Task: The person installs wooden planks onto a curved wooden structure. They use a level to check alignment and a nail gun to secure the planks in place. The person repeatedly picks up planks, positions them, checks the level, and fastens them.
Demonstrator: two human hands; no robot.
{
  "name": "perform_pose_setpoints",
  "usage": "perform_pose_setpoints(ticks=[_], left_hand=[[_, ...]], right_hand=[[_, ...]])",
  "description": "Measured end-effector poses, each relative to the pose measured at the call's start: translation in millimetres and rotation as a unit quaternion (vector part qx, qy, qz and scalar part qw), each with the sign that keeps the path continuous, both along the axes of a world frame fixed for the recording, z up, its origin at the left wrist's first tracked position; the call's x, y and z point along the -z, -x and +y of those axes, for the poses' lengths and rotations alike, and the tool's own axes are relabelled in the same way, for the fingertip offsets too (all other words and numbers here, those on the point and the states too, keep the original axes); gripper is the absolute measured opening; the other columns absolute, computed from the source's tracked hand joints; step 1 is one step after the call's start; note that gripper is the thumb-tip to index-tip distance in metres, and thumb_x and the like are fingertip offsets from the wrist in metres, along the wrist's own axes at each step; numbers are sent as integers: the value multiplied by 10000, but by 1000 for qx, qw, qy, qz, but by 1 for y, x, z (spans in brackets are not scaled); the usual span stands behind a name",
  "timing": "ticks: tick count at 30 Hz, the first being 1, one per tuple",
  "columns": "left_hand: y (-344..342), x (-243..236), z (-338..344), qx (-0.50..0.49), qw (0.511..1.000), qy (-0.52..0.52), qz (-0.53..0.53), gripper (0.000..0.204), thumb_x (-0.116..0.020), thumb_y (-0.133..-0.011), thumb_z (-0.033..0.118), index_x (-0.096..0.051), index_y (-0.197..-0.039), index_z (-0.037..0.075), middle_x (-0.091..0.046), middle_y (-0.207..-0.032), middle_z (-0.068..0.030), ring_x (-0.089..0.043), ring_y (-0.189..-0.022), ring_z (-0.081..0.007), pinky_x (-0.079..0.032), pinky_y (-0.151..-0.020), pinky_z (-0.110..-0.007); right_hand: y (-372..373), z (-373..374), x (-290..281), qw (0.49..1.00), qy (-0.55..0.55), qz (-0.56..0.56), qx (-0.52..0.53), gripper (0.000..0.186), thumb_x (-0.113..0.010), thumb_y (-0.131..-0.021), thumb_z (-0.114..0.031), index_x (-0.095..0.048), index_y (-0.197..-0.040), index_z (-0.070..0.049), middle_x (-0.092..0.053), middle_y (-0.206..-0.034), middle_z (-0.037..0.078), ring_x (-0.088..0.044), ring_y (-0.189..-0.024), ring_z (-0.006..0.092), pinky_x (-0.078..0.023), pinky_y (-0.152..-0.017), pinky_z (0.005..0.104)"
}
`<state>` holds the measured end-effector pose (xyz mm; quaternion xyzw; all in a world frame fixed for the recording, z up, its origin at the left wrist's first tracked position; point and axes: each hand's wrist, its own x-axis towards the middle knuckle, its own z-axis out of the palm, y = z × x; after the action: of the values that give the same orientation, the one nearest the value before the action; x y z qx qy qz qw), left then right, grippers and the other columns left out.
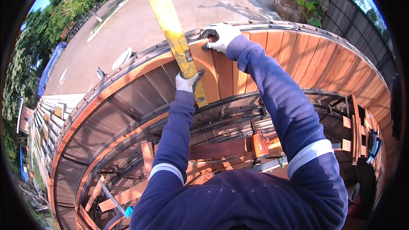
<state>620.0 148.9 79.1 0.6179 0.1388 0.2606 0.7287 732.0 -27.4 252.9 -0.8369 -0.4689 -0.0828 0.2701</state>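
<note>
A long yellow spirit level (172, 30), scuffed along its face, lies across a curved band of wooden planks, its far part reaching beyond the outer rim. My left hand (188, 81), in a white glove with dark fingers, is closed round its lower part. Beside the level sits a reddish-brown plank (205, 70). My right hand (221, 38), gloved likewise, is at the outer rim near this plank's far end. Its thumb and fingers are curled in a pinch; what lies between them is too small to make out.
Bare orange-brown planks (315, 61) curve to the right, darker ones (132, 93) to the left. Inside the curve are dark framing, loose offcuts (128, 196) and an orange tool-like object (259, 145). A blue-handled tool (375, 147) lies far right. Pavement (230, 0) stretches beyond the rim.
</note>
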Motion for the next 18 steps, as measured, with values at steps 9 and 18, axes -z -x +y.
perform_pose_setpoints(ticks=[9, 18], left_hand=[[3, -7, -6, -52, 998, -27, 27, 310, -792, -729, -32, -641, -999, -18, -692, -882, -66, -658, -706, -132, -550, -643, -259], [5, -9, -8, -30, 999, -30, 26, 278, -769, -752, -38, -647, -1001, -25, -701, -888, -71, -674, -715, -143, -554, -644, -261]], right_hand=[[-1, 0, 6, 999, -23, -23, -11, 419, -765, -770, -354, -675, -1114, -132, -695, -1068, 90, -621, -1020, 303, -489, -890, 401], [8, -5, -3, 1000, 11, -8, 17, 429, -761, -775, -365, -664, -1126, -139, -670, -1105, 86, -599, -1063, 292, -482, -916, 386]])
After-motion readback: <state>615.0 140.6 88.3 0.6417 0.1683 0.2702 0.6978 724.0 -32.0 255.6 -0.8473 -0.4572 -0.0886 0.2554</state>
